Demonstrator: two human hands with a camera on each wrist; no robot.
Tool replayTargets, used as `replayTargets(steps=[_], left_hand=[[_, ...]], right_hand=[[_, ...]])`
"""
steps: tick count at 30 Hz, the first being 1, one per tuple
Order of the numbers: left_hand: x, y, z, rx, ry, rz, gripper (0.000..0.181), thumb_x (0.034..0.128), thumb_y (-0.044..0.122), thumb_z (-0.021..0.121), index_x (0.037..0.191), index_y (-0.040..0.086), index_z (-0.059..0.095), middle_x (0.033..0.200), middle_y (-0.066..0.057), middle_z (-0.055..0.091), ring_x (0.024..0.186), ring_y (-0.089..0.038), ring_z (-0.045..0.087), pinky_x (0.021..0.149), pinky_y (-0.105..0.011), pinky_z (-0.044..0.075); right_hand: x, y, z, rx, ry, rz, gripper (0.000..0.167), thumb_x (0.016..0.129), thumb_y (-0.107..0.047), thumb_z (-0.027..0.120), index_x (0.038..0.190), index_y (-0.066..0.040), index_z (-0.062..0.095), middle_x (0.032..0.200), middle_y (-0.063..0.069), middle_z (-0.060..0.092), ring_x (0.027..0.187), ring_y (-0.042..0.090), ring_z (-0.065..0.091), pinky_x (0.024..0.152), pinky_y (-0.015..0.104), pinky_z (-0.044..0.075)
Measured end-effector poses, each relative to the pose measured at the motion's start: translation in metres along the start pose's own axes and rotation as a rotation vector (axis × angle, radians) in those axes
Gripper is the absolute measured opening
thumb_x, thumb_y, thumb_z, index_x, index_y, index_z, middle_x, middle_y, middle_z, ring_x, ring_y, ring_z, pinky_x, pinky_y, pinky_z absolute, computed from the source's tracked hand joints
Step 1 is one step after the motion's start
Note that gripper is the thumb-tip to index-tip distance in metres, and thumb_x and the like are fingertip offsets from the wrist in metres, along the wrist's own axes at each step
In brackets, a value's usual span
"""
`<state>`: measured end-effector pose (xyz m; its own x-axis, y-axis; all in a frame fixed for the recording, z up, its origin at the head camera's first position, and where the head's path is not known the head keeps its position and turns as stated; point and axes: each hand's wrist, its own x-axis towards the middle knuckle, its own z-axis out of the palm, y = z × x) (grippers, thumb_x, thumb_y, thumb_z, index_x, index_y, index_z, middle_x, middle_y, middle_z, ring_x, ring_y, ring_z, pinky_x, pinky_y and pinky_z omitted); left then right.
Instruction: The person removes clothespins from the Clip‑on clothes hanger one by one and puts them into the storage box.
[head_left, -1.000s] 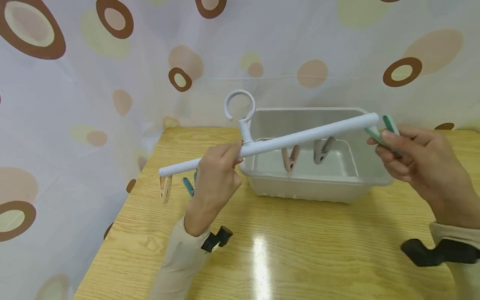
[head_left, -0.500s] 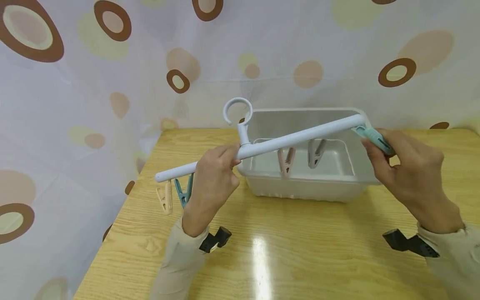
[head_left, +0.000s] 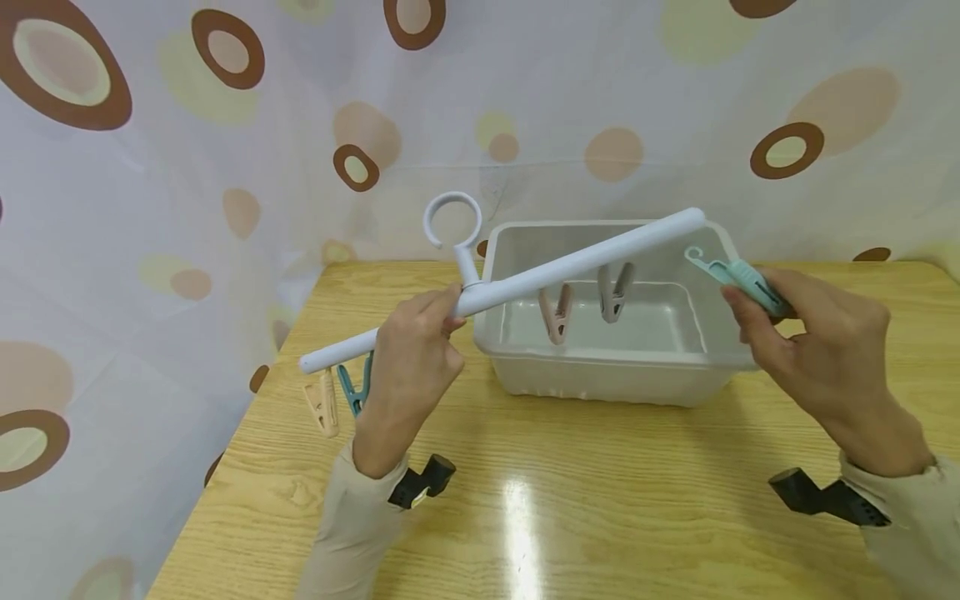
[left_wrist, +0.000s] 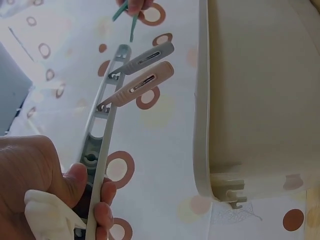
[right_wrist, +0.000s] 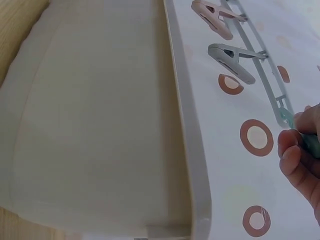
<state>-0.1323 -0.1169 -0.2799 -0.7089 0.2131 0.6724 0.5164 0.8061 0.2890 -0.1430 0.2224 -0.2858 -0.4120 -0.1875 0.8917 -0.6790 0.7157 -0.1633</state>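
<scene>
1. Two bare hands work here, both up over the pale yellow wood-grain surface point(head_left: 570, 483).
2. The left hand point(head_left: 411, 358) has its fingers curled round a long, round white plastic hanger bar point(head_left: 585, 262), next to its white C-shaped hook point(head_left: 467, 265). The bar tilts, with its right end higher.
3. The right hand point(head_left: 825, 342) pinches a mint-green plastic clip point(head_left: 752, 283) by its fat end. The clip's little ring points at the bar's right end. In the head view they look close but apart; in the side view from the right wrist they overlap, so I can't be sure they don't touch.
4. Four more clips hang under the bar: one cream point(head_left: 324, 408) and one dark teal point(head_left: 356, 392) on the left, one pink point(head_left: 557, 321) and one grey point(head_left: 612, 304) on the right. A see-through white plastic tub point(head_left: 592, 383) sits behind.
5. I think the step now is about the mint-green clip and the bar's end spot. I can't tell if it is going on or coming off.
6. Going on would need the ring lined up with that spot; coming off would need it kept clear. Either way, the left hand should hold steady.
</scene>
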Motion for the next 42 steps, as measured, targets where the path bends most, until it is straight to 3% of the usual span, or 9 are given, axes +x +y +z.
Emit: replayTargets(steps=[4,10,19,23,30,34,38,40,42], left_hand=[[-0.001,-0.003,-0.003,0.004,0.002,-0.006,0.03,0.0758,-0.016,0.067,0.105,-0.008,0.069,0.09,-0.016,0.071,0.077,-0.032,0.068,0.066,-0.04,0.057],[-0.001,-0.005,-0.005,0.018,0.004,-0.018,0.029,0.0777,-0.013,0.068,0.106,-0.008,0.069,0.09,-0.017,0.071,0.079,-0.033,0.068,0.067,-0.04,0.057],[-0.001,-0.005,-0.011,0.055,-0.001,-0.031,0.027,0.0797,-0.01,0.069,0.106,-0.007,0.069,0.089,-0.015,0.071,0.077,-0.032,0.067,0.067,-0.04,0.057],[-0.001,-0.006,-0.013,0.049,0.005,-0.029,0.026,0.0795,-0.01,0.069,0.106,-0.007,0.07,0.09,-0.016,0.071,0.078,-0.033,0.067,0.068,-0.041,0.057],[-0.001,-0.005,-0.014,0.06,-0.001,-0.021,0.026,0.0799,-0.009,0.069,0.106,-0.007,0.069,0.09,-0.016,0.071,0.078,-0.033,0.067,0.068,-0.04,0.057],[-0.001,-0.005,-0.015,0.062,0.005,-0.017,0.026,0.0796,-0.009,0.069,0.106,-0.007,0.07,0.09,-0.016,0.071,0.078,-0.032,0.067,0.067,-0.04,0.057],[0.0,-0.004,-0.017,0.058,0.003,-0.01,0.027,0.0794,-0.01,0.069,0.106,-0.008,0.07,0.09,-0.016,0.071,0.078,-0.032,0.067,0.067,-0.039,0.057],[-0.001,-0.004,-0.017,0.058,0.001,-0.009,0.027,0.0795,-0.01,0.069,0.106,-0.007,0.07,0.09,-0.016,0.071,0.078,-0.032,0.067,0.067,-0.039,0.057],[0.0,-0.004,-0.018,0.058,0.0,-0.009,0.027,0.0799,-0.009,0.069,0.106,-0.007,0.069,0.089,-0.016,0.071,0.077,-0.032,0.067,0.067,-0.039,0.057]], right_hand=[[0.003,0.003,-0.002,-0.022,-0.032,-0.019,0.063,0.095,-0.052,0.051,0.082,0.008,0.069,0.054,0.004,0.06,0.051,-0.004,0.052,0.063,0.0,0.034],[0.007,0.007,-0.004,-0.025,-0.088,-0.034,0.062,0.096,-0.051,0.05,0.085,0.007,0.07,0.053,0.001,0.06,0.054,-0.013,0.05,0.051,0.005,0.035],[0.014,0.015,-0.005,-0.06,-0.176,-0.038,0.06,0.097,-0.05,0.047,0.085,0.006,0.068,0.054,0.002,0.061,0.049,-0.007,0.049,0.042,0.011,0.031],[0.017,0.017,-0.003,-0.039,-0.23,0.021,0.032,0.093,-0.027,0.065,0.091,0.004,0.069,0.06,0.006,0.065,0.06,-0.019,0.046,0.044,0.01,0.034],[0.02,0.025,0.003,-0.044,-0.266,0.032,0.048,0.095,-0.042,0.057,0.096,0.004,0.07,0.072,0.011,0.071,0.072,-0.021,0.048,0.051,0.009,0.037],[0.023,0.029,0.006,-0.053,-0.262,0.036,0.033,0.092,-0.03,0.066,0.093,0.002,0.07,0.073,0.011,0.07,0.07,-0.017,0.048,0.053,0.011,0.037],[0.026,0.032,0.011,-0.053,-0.275,0.035,0.02,0.087,-0.017,0.073,0.096,0.001,0.071,0.076,0.011,0.07,0.071,-0.018,0.045,0.058,0.005,0.037],[0.028,0.033,0.014,-0.049,-0.29,0.038,0.02,0.081,-0.008,0.077,0.099,0.0,0.072,0.08,0.011,0.071,0.07,-0.017,0.047,0.061,0.002,0.037],[0.031,0.033,0.015,-0.058,-0.312,0.033,0.025,0.077,-0.004,0.079,0.1,-0.001,0.073,0.081,0.01,0.072,0.064,-0.007,0.055,0.062,0.0,0.037]])
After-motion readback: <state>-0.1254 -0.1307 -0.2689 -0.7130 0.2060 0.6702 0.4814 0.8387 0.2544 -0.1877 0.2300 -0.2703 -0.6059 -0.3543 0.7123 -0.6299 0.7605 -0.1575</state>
